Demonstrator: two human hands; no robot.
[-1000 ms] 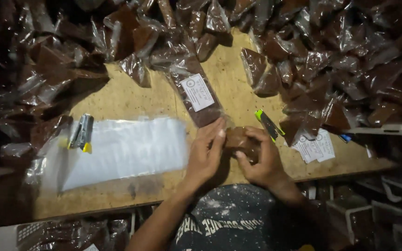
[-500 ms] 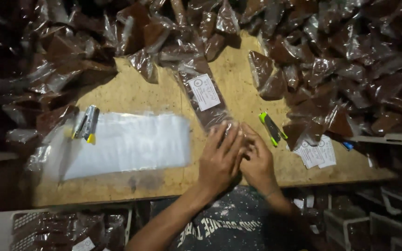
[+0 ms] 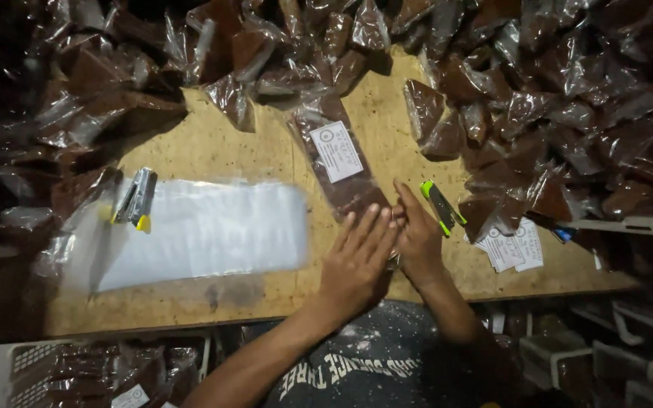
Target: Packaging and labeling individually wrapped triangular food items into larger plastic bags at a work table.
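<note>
Long clear bag (image 3: 341, 170) of brown stuff lies on the wooden surface (image 3: 213, 147), looking soft and crinkly, its near end pressed under the flat open left hand (image 3: 357, 261) and right hand (image 3: 417, 234).

Dim packing corner around a bare plywood bench

A pale plywood bench (image 3: 213, 151) fills the middle of the view, its surface speckled and lit from above while everything around it falls into deep shadow. Heaps of clear bags with dark brown contents (image 3: 568, 91) crowd the bench's far edge and both sides. Along the near edge the board shows a thin front lip. Below it on the left stands a white perforated plastic crate (image 3: 39, 363) with more brown bags inside. On the right, under a light-coloured shelf edge (image 3: 629, 225), pale boxes or racks (image 3: 636, 355) sit in the gloom, too dark to tell apart. No wall, window or floor shows clearly.
</note>
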